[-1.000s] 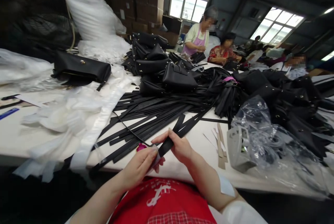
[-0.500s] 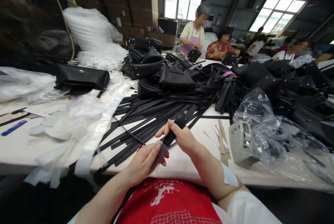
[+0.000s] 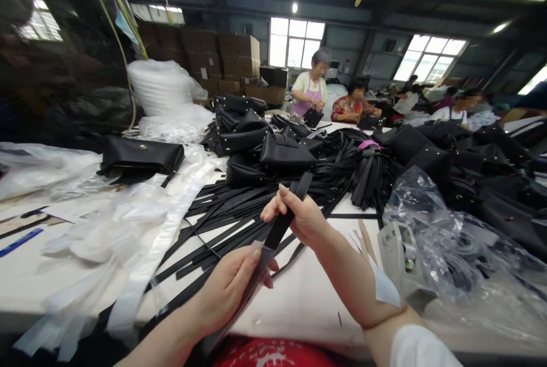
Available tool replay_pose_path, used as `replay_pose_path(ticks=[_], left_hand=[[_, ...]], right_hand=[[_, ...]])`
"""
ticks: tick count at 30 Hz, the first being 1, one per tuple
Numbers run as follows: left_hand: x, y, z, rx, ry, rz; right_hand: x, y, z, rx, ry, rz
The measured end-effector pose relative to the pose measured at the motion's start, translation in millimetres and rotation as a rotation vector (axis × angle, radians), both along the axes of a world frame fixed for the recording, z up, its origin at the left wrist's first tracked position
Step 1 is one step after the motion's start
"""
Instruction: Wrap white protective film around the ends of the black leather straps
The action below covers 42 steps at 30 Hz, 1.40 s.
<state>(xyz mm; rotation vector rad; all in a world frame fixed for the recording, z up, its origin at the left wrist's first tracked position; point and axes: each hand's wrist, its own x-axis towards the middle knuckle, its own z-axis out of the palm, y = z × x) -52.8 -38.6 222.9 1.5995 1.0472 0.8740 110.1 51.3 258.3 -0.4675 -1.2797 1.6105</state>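
Between my hands runs a black strap (image 3: 278, 231), slanting up and to the right over the table. My left hand (image 3: 236, 277) is closed around its lower part, where a clear plastic sleeve (image 3: 261, 254) wraps the strap. Higher up, my right hand (image 3: 301, 216) grips the strap between thumb and fingers, and the strap's end sticks out above it. Beneath and beyond lie many loose black straps (image 3: 213, 233), spread flat on the white table (image 3: 299, 298).
Black handbags (image 3: 284, 153) are heaped behind the straps. White plastic strips (image 3: 145, 264) hang over the front edge at left, near a blue knife (image 3: 20, 243). At right stand a tape dispenser (image 3: 395, 253) and crumpled clear plastic (image 3: 444, 236). Several people work across the table.
The view has tilted upward. My right hand has slid up the strap, away from my left hand, and the strap is straighter with more of it showing between them.
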Motion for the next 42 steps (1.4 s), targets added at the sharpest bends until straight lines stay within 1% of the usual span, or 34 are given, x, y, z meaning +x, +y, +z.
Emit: replay_pose_path(ticks=[2,4,6,8,10,13,14,16,18,20,22,24,26,30,32,34,37,39,40,42], left_hand=[[5,12,22.6,-0.032,-0.119,0.047],[10,24,46.2,-0.016,-0.260,0.100],[13,34,67.2,0.034,-0.373,0.143],[15,40,81.0,0.078,-0.421,0.169],[15,44,85.8,0.122,-0.410,0.172],[16,48,82.9,0.173,-0.366,0.136],[17,51,82.1,0.187,-0.361,0.123],[19,58,84.9,0.205,-0.377,0.112],[20,65,94.4,0.220,-0.404,0.114],[21,71,108.4,0.225,-0.441,0.123],[22,74,121.7,0.229,-0.451,0.123],[22,75,128.8,0.232,-0.425,0.117],[24,75,127.3,0.242,-0.390,0.110],[29,77,111.1,0.248,-0.387,0.068],[31,79,107.6,0.243,-0.392,0.052],[32,80,111.0,0.250,-0.405,0.063],[32,80,123.1,0.282,-0.364,0.095],[31,78,128.9,0.302,-0.340,0.102],[31,77,129.9,0.310,-0.343,0.097],[32,75,128.0,0.312,-0.360,0.079]], right_hand=[[-7,7,25.0,0.117,-0.046,0.011],[-17,8,46.2,0.195,-0.094,0.036],[-24,7,63.1,0.196,-0.166,0.107],[-27,9,78.6,0.170,-0.229,0.181],[-25,15,95.5,0.178,-0.176,0.168],[-16,32,121.9,0.225,0.009,0.069],[-13,37,129.1,0.240,0.029,0.051],[-10,45,138.6,0.270,0.001,0.032],[-12,46,140.5,0.304,-0.031,0.009],[-17,42,136.5,0.310,-0.047,0.010],[-22,35,129.7,0.278,-0.081,0.037],[-23,30,124.6,0.234,-0.130,0.055],[-20,30,124.5,0.222,-0.164,0.043],[-6,42,136.9,0.301,-0.060,-0.037],[-1,45,140.5,0.331,-0.039,-0.040],[-1,43,137.5,0.329,-0.084,-0.006],[-5,32,126.5,0.273,-0.227,0.068],[-6,28,124.0,0.269,-0.301,0.081],[-5,28,126.1,0.301,-0.287,0.047],[0,36,136.9,0.378,-0.164,-0.099]])
